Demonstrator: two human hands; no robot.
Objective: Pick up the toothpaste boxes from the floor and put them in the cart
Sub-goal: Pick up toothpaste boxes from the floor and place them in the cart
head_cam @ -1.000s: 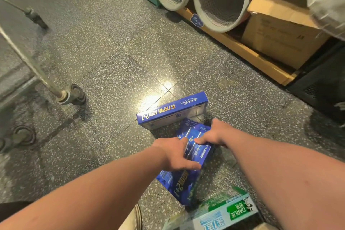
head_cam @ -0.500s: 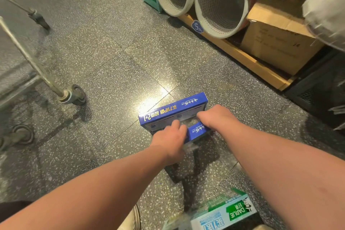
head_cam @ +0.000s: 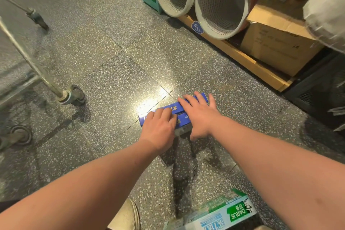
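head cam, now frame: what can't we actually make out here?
- Blue boxes: both hands cover them; grip unclear, left hand, right hand.
- Cart: only a leg and wheels show, cut off by the left edge; basket unseen.
- Green box: blurred and cut by the bottom edge.
- Cardboard box: print too small to read.

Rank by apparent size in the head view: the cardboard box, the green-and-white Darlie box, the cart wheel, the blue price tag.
1. cardboard box
2. green-and-white Darlie box, though it lies close to the camera and is cut off by the frame edge, so its rank is unsure
3. cart wheel
4. blue price tag
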